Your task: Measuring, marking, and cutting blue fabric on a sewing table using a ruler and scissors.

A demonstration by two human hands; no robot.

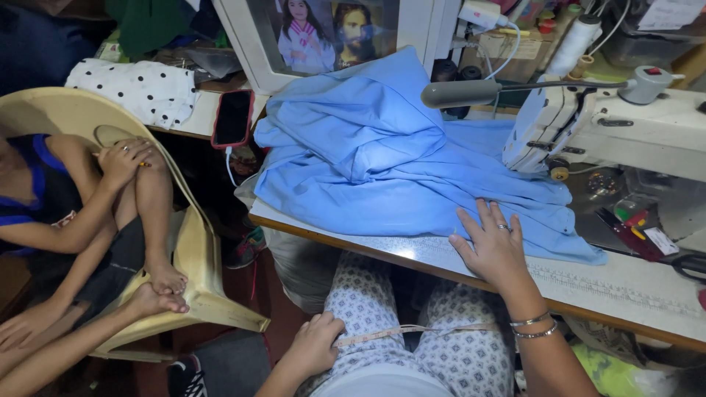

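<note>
A heap of light blue fabric lies on the sewing table, reaching under the head of a white sewing machine. My right hand rests flat on the table with fingers spread, its fingertips on the near edge of the blue fabric; it wears a ring and two bangles. My left hand is down on my lap, fingers closed on one end of a beige measuring tape that runs across my patterned trousers.
A person sits curled in a cream plastic chair at the left. A phone in a red case lies by polka-dot cloth. A grey lamp hangs over the fabric. Scissors and small tools lie at the right.
</note>
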